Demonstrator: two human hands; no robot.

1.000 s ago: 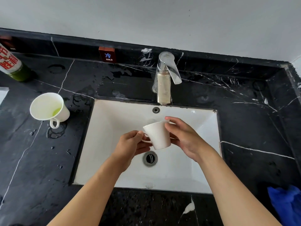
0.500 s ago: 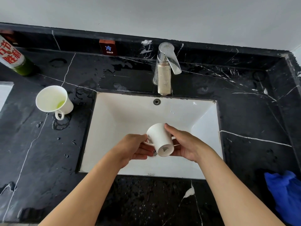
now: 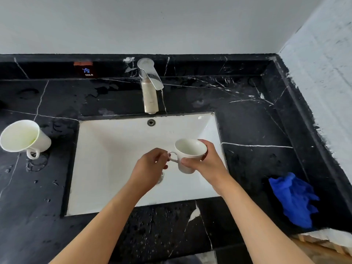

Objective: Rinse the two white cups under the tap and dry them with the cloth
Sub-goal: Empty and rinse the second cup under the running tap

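Now you hold the small white ceramic cup [image 3: 188, 154] over the white rectangular sink basin [image 3: 114, 159], upright, with its mouth open toward you and its handle pointing to your left. Your right hand [image 3: 207, 164] is wrapped around the body of this cup, thumb on the near side and fingers behind it. Your left hand [image 3: 152, 166] has its fingertips pinched on the handle loop. So both hands are closed on the same cup, one on each side of it.

The chrome tap [image 3: 150, 86] stands behind the basin, and I see no water running from its spout. The cup looks empty inside, so I judge it is rinsed and the drying comes next.

The relation that matters is this: the crumpled blue cloth [image 3: 293, 201] lies on the black marble counter [image 3: 247, 130] to your right, well apart from the cup and nearer to you than the cup is. Your right hand is the nearer one to it. I think you should first pass the whole weight to your left hand on the handle, and then free the right hand to reach for the cloth. A pinch on a wet handle can slip, so take a firm hold first.

The second white cup [image 3: 24, 138] waits on the counter left of the basin, tilted in this wide view, with a little greenish liquid inside. It seems not yet rinsed.
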